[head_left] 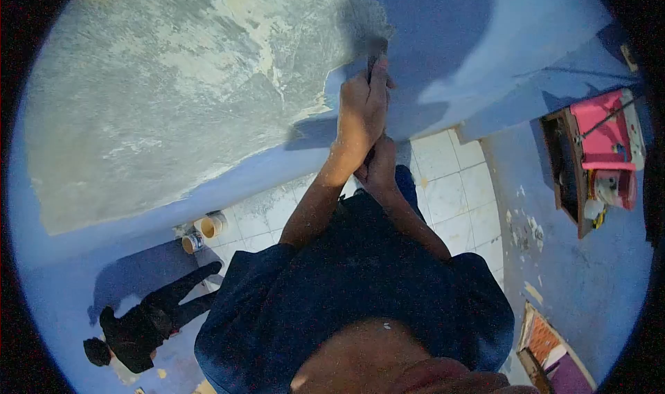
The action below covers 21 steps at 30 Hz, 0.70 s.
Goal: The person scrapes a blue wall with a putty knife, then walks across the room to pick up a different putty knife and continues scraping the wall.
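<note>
Both hands are closed around one long scraper (375,48), its dark head against the wall at the ragged edge between blue paint and bare grey plaster. Farther up the handle is my left hand (361,110), fingers wrapped round it just below the head. My right hand (380,164) grips the lower end, closer to my body, and partly hides the handle. To the left, a broad patch of bare plaster (180,96) shows pale streaks. Blue paint (443,41) covers the wall right of the tool, where shadows fall. The exact shape of the scraper's head is blurred in shadow.
White floor tiles (443,186) lie below. A cream bucket (213,225) and a smaller white bucket (192,242) stand by the wall's foot. Another person (135,332) in dark clothes is at lower left. A wooden shelf (571,172) with pink items hangs right.
</note>
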### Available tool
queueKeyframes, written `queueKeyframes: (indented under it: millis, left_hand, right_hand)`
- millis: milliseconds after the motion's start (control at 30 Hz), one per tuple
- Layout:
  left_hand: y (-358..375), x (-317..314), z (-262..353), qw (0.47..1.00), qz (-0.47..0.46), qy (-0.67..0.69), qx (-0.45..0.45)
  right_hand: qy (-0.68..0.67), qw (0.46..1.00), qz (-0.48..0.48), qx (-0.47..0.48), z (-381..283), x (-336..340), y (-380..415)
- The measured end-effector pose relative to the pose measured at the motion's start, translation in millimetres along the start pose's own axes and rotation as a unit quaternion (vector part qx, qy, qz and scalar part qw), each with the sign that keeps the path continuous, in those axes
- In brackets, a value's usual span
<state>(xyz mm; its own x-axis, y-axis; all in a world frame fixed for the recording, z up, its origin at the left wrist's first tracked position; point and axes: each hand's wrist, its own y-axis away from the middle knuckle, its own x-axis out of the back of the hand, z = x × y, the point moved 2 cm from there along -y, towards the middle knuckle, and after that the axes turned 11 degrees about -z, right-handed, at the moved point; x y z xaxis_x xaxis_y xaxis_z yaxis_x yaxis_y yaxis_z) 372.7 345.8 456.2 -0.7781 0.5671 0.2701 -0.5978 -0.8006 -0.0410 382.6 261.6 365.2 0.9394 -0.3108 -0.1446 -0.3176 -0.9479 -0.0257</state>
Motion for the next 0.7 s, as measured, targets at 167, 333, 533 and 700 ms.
queueKeyframes:
  millis: [167,333,533,700]
  left_hand:
    - [-5,4,-7,0.999,-0.036,0.016,0.001]
    - [-11,2,-15,0.999,-0.018,0.006,-0.027]
    - [-7,-16,-14,0.99,0.023,0.139,-0.021]
    - [-16,-33,-9,0.969,0.028,0.24,-0.04]
  right_hand:
    - [-0.207,0.977,-0.046,-0.037,21,-5,-2]
    - [-0.042,0.999,-0.011,-0.027,17,-5,-6]
    - [0.242,0.968,0.001,0.07,3,29,-6]
    - [-0.178,0.973,-0.039,-0.139,4,68,-9]
